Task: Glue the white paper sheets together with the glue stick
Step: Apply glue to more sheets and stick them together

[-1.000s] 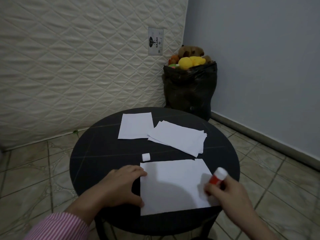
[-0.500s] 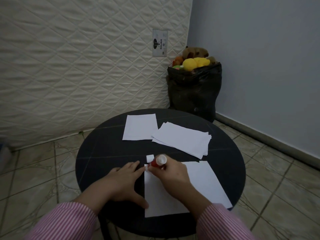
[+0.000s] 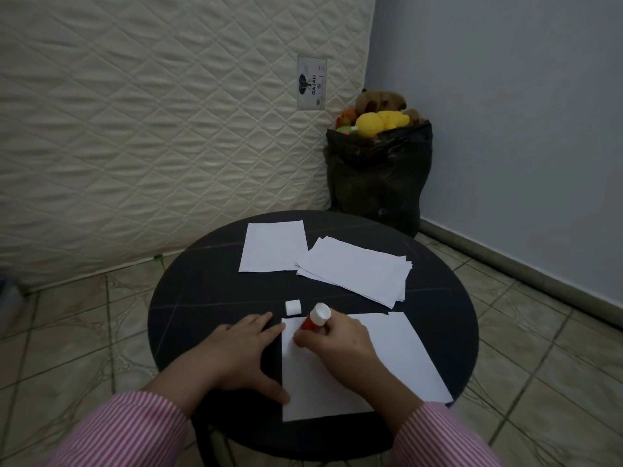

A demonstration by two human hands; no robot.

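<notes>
Hiding the glue stick (image 3: 314,320) tip, right hand (image 3: 332,342) grips it on the paper sheet (image 3: 387,358). Left hand (image 3: 241,348) lies flat, fingers spread, at sheet's edge. Mattress label (image 3: 312,83) reads "GAJAH"; other txt too small.

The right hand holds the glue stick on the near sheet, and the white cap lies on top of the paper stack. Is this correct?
Not quite. The head view shows the cap on the bare table, just beyond the near sheet, not on the paper stack. The right hand does hold the glue stick on that sheet.
</notes>
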